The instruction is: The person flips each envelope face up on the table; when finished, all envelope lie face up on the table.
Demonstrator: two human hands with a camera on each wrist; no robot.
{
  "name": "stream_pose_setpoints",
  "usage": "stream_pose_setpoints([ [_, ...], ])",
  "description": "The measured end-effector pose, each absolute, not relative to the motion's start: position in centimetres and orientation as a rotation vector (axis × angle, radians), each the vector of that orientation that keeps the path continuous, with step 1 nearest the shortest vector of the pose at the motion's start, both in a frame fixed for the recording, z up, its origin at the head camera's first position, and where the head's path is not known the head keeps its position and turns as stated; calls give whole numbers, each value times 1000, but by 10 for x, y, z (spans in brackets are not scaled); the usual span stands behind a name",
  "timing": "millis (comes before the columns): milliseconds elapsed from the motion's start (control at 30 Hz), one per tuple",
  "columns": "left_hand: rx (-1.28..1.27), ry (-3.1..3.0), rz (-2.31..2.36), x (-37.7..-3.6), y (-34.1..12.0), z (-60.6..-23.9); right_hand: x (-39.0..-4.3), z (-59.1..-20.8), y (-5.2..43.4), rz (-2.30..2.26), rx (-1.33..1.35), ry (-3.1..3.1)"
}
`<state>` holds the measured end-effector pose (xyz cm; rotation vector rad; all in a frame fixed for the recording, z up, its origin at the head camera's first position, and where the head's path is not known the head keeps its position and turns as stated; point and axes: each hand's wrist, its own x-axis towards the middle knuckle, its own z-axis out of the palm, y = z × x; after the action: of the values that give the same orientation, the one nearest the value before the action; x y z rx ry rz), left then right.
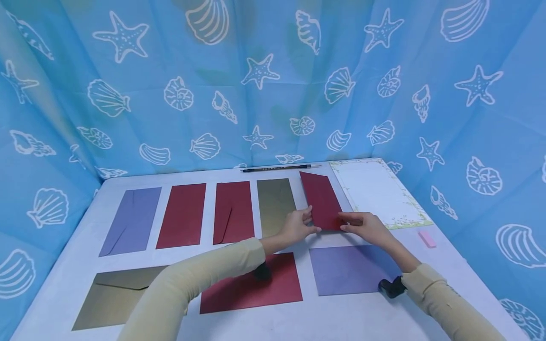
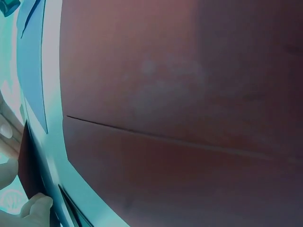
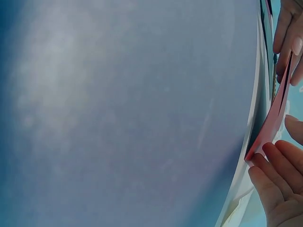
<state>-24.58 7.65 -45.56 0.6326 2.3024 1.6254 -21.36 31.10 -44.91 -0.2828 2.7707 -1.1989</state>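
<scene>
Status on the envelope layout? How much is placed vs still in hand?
Placed: four envelopes in the back row, purple, red, dark red and gold, plus gold, red and purple in front. In hand: the left hand and right hand pinch a dark red envelope, tilted at the row's end. Left: laying it flat. Brush, letter paper and eraser lie untouched.

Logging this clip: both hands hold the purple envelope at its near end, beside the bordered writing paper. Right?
Not purple. The head view shows the left hand and right hand holding a dark red envelope at its near end, beside the bordered writing paper.
</scene>
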Motion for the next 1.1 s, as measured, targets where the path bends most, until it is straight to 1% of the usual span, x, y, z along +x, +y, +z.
stream_pose_setpoints([
  [433, 619, 2333, 1505, -246, 79, -452, -212, -451, 313, -1176, -282, 2804],
  [833, 625, 2338, 1485, -246, 70, -451, -212, -453, 314, -1180, -300, 2822],
  [900, 702, 2383, 1410, -247, 69, -451, -211, -453, 314, -1166, -315, 2836],
  [1100, 1184, 2619, 906, -254, 65, -455, -209, -449, 311, -1010, -522, 2916],
])
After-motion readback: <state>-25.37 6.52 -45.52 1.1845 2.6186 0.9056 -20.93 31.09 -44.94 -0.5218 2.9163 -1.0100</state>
